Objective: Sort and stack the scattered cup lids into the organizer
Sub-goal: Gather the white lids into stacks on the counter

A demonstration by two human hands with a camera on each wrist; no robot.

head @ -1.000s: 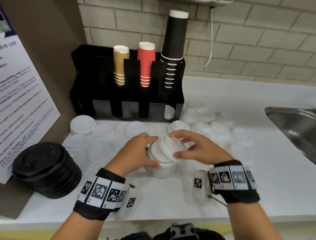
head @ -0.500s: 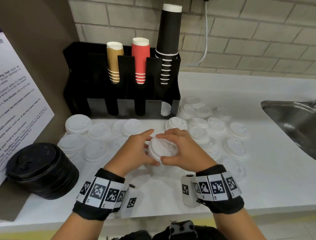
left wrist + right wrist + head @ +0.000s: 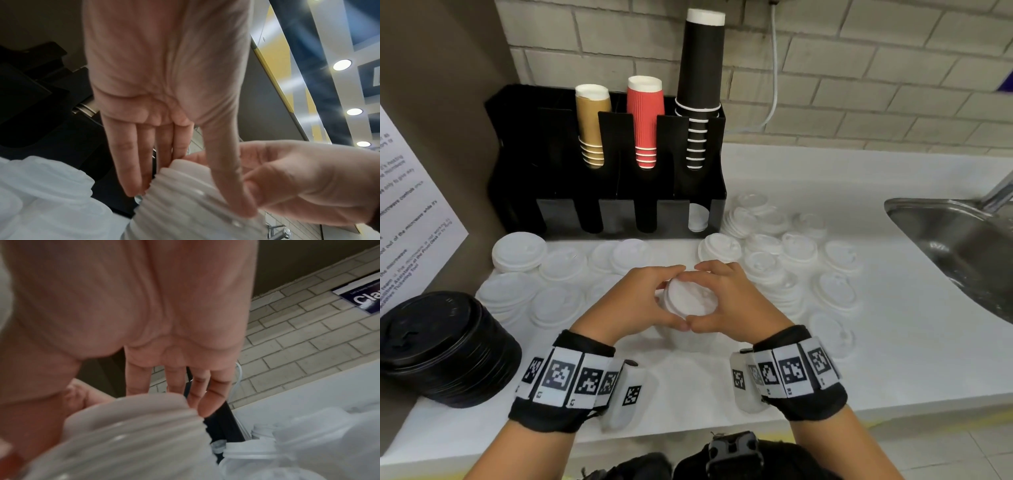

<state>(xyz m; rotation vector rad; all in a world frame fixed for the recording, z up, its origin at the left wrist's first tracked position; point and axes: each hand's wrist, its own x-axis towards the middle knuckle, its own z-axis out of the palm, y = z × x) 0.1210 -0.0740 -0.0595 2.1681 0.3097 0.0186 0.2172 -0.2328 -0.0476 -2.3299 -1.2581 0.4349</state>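
The stack of white lids [image 3: 690, 301], standing on the table [image 3: 893, 342], is gripped around its rim by the left hand [image 3: 633, 301] and right hand [image 3: 736, 301]; it seems light, slippery, easily toppled.

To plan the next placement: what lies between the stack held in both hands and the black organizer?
In the head view, loose white lids on the counter.

A white counter [image 3: 859, 359] carries scattered white lids [image 3: 798, 246], a black lid stack [image 3: 445, 346] and a black organizer [image 3: 558, 164].
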